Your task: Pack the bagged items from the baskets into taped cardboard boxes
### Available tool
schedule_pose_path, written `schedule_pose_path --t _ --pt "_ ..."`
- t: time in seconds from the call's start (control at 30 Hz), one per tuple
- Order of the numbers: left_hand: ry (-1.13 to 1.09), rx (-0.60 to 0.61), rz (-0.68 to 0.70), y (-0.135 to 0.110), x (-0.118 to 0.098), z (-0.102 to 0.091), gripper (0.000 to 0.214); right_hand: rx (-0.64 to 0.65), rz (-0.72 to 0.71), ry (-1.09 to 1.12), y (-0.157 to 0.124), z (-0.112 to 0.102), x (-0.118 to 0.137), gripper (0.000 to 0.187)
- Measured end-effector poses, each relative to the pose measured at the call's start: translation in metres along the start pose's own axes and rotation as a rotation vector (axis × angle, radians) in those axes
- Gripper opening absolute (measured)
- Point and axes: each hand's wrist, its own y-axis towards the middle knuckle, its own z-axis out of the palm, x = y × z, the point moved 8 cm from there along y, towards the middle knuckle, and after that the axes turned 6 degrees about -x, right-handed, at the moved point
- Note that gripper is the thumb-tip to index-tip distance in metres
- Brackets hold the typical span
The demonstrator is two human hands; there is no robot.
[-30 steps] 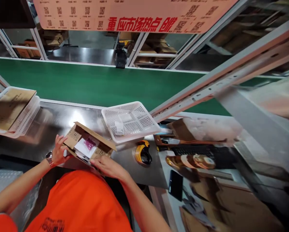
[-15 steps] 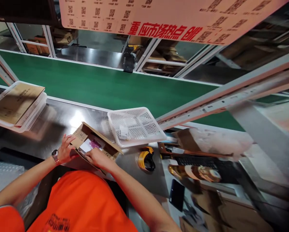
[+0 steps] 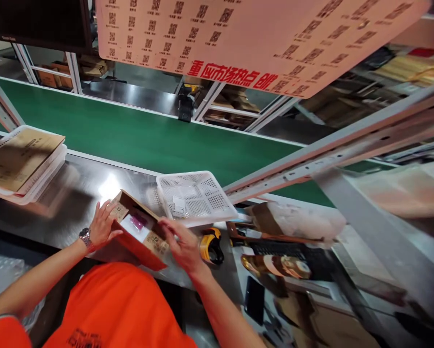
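Note:
A brown cardboard box [image 3: 140,248] stands with its top open on the metal bench in front of me. Inside lie a flat white item [image 3: 141,234] and a small purple thing [image 3: 138,221], perhaps in clear plastic. My left hand [image 3: 101,228], with a watch [image 3: 85,235] on its wrist, rests against the box's left end with fingers stretched out and spread. At the far right edge of the box, my right hand [image 3: 182,244] pinches the cardboard between thumb and bent fingers.
Behind the box sits a white perforated tray [image 3: 220,200] holding a small labelled packet. A yellow-black scanner or tape tool [image 3: 212,245] and a phone [image 3: 255,299] lie to the right. Stacked trays [image 3: 53,162] stand left. A green conveyor belt [image 3: 129,125] runs behind, crossed by a white frame bar.
My right hand has come out of the box and moved right to its far edge. The near side of the box has risen upright, and the contents show more. My view has shifted slightly.

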Motion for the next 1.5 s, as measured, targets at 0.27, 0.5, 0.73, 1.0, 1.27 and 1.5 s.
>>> schedule_pose_path --t 0.27,0.5,0.73,1.0,1.27,1.5 --pt "0.125 0.198 -0.125 0.012 0.010 0.063 0.085 0.257 0.100 -0.152 -0.059 0.051 -0.077 0.057" --pt "0.019 0.603 0.118 0.010 -0.003 0.077 0.126 -0.015 0.095 -0.043 -0.064 0.039 -0.101 0.047" --pt "0.050 0.719 0.164 0.003 -0.004 0.083 0.140 -0.407 0.673 0.178 -0.095 0.062 -0.164 0.125" --pt "0.036 0.783 0.167 0.005 -0.009 0.083 0.130 -0.376 0.643 0.298 -0.103 0.087 -0.128 0.119" --pt "0.043 0.719 0.198 0.008 -0.008 0.071 0.121 -0.242 0.576 0.404 -0.117 0.072 -0.162 0.089" --pt "0.095 0.791 0.191 0.009 -0.007 0.072 0.113 -0.550 0.907 -0.303 -0.186 -0.082 -0.263 0.099"
